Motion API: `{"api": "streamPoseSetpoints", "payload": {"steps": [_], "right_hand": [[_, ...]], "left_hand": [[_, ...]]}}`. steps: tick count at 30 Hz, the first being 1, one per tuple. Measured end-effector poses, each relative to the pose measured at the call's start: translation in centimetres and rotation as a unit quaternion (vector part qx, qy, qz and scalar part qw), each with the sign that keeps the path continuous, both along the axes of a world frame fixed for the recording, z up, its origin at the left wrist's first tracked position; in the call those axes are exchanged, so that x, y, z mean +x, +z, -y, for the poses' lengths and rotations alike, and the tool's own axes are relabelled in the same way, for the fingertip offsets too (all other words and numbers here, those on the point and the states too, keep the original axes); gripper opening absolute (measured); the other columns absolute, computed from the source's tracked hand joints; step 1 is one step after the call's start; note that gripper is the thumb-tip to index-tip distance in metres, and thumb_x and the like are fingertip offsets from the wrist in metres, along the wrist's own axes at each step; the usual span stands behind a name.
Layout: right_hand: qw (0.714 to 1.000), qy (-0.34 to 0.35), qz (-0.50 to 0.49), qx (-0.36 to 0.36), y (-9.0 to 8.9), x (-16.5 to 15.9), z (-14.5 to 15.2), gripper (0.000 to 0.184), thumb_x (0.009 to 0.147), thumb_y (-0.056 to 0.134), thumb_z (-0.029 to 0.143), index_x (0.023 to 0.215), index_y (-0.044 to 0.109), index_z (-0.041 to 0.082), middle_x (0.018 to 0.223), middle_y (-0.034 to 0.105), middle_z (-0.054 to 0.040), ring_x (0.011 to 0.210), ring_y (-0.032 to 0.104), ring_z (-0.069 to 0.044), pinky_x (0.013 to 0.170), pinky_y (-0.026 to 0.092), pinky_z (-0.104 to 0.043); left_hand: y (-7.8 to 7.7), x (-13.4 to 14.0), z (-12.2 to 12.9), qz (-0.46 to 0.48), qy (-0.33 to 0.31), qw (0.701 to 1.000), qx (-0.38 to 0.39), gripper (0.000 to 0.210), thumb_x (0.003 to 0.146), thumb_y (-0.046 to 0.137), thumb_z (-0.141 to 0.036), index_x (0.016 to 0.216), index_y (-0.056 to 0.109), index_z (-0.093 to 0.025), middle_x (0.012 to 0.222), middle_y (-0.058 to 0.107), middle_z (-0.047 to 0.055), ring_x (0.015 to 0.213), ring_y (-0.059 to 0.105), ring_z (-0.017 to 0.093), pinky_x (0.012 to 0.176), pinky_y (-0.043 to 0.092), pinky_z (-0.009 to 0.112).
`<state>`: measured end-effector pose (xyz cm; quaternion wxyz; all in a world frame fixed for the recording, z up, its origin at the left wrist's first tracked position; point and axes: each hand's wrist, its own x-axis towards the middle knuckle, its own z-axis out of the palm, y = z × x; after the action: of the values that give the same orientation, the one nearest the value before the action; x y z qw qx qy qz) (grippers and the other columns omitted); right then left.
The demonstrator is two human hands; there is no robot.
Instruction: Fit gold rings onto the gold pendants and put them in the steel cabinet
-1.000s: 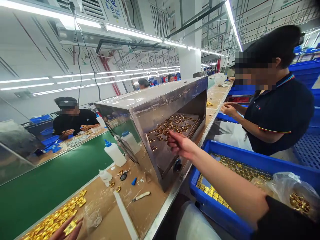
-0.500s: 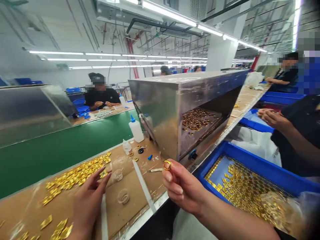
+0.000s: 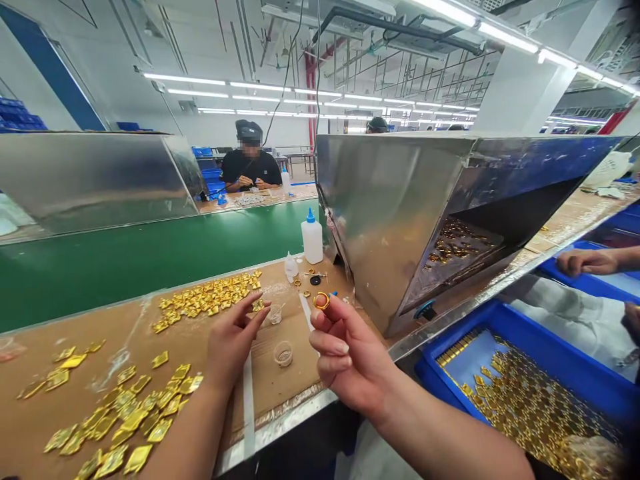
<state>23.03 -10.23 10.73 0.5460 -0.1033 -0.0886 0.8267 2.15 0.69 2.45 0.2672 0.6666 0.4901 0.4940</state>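
The left hand (image 3: 234, 337) pinches a small square gold-coloured metal piece (image 3: 258, 305) between thumb and fingertips, above the brown-covered bench (image 3: 267, 393). The right hand (image 3: 355, 363) grips a thin round gold-coloured ring (image 3: 327, 301) by its edge, its other fingers curled in. Ring and square piece are near each other but apart — nothing is joined between the hands.

Much appears left to handle: a dense heap of loose square gold pieces (image 3: 210, 295) lies beyond the left hand, and a broader scatter of similar pieces (image 3: 133, 420) lies nearer, beside the left forearm. More gold-coloured rings (image 3: 457, 240) lie inside the open-fronted, silvery sheet-metal box (image 3: 385, 213) at right.

In the deep blue plastic tray (image 3: 533, 337) below, many gold-coloured items (image 3: 530, 397) lie close together, partly in rows; they look like sorted work, though whether they are finished cannot be told. A shallow clear plastic cup (image 3: 283, 355) stands on the bench between the forearms.
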Motion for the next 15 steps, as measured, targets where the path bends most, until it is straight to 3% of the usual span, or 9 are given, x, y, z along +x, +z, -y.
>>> {"api": "streamPoseSetpoints", "payload": {"steps": [4, 8, 15], "right_hand": [[1.0, 0.006, 0.0, 0.031, 0.2, -0.39, -0.36, 0.026, 0.084, 0.082, 0.03, 0.105, 0.072, 0.018, 0.087, 0.077, 0.0035, 0.043, 0.039, 0.001, 0.034, 0.032, -0.005], [0.996, 0.013, 0.016, 0.085, 0.52, -0.7, -0.57, 0.03, 0.097, 0.062, 0.039, 0.117, 0.069, 0.018, 0.108, 0.077, -0.0008, 0.042, 0.04, -0.001, 0.033, 0.034, -0.009], [0.983, 0.001, 0.077, 0.164, 0.92, -1.04, -0.36, 0.043, 0.104, 0.038, 0.048, 0.126, 0.065, 0.022, 0.146, 0.06, -0.01, 0.048, 0.049, -0.004, 0.034, 0.035, -0.015]], "left_hand": [[0.1, 0.16, 0.08, 0.01, -0.027, 1.0, 0.008, 0.051, 0.088, 0.072, -0.051, 0.13, 0.068, -0.023, 0.093, 0.075, 0.002, 0.054, 0.05, 0.01, 0.056, 0.048, 0.023], [0.28, 0.24, 0.22, 0.008, -0.044, 0.999, 0.011, 0.048, 0.089, 0.072, -0.049, 0.129, 0.069, -0.022, 0.093, 0.075, 0.002, 0.053, 0.05, 0.009, 0.055, 0.048, 0.023], [0.32, 0.41, 0.24, -0.014, -0.019, 1.0, 0.017, 0.043, 0.088, 0.072, -0.047, 0.124, 0.072, -0.023, 0.086, 0.072, 0.001, 0.055, 0.053, 0.01, 0.054, 0.047, 0.023]]}}
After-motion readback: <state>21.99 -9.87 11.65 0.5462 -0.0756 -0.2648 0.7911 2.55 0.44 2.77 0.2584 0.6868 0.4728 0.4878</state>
